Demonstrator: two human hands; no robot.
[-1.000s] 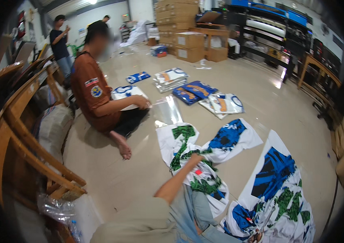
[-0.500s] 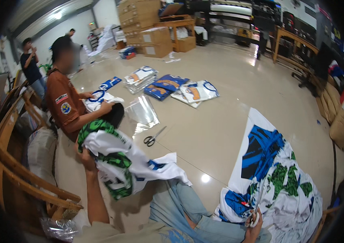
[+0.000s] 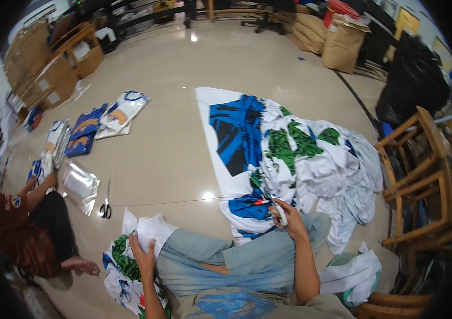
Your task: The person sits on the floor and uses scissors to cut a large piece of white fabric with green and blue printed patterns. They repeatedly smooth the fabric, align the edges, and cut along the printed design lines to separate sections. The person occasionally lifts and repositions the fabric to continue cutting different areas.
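Note:
My right hand (image 3: 287,219) is closed around the white handles of scissors (image 3: 281,213), their blades pointing away over a heap of printed cloth (image 3: 303,154). White, blue, black and green areas show on that cloth, and it spreads across the floor beyond my right knee. By my left knee, my left hand (image 3: 142,256) rests on a smaller white, green and blue cloth piece (image 3: 122,260), its fingers stretched and apart. Part of this piece is hidden under my forearm. Black-handled scissors (image 3: 106,209) lie on the floor at left.
A co-worker in a brown shirt (image 3: 16,234) sits at left near clear plastic sleeves (image 3: 81,187). Bagged blue garments (image 3: 85,127) and white garments (image 3: 125,112) lie beyond. A wooden frame (image 3: 417,181) stands at right, near a black bag (image 3: 415,80); white cloth (image 3: 361,268) lies below.
My left hand has lowered the green and white cloth from in front of me to the floor at left and loosened its hold. The view has swung right; my right hand still grips the scissors.

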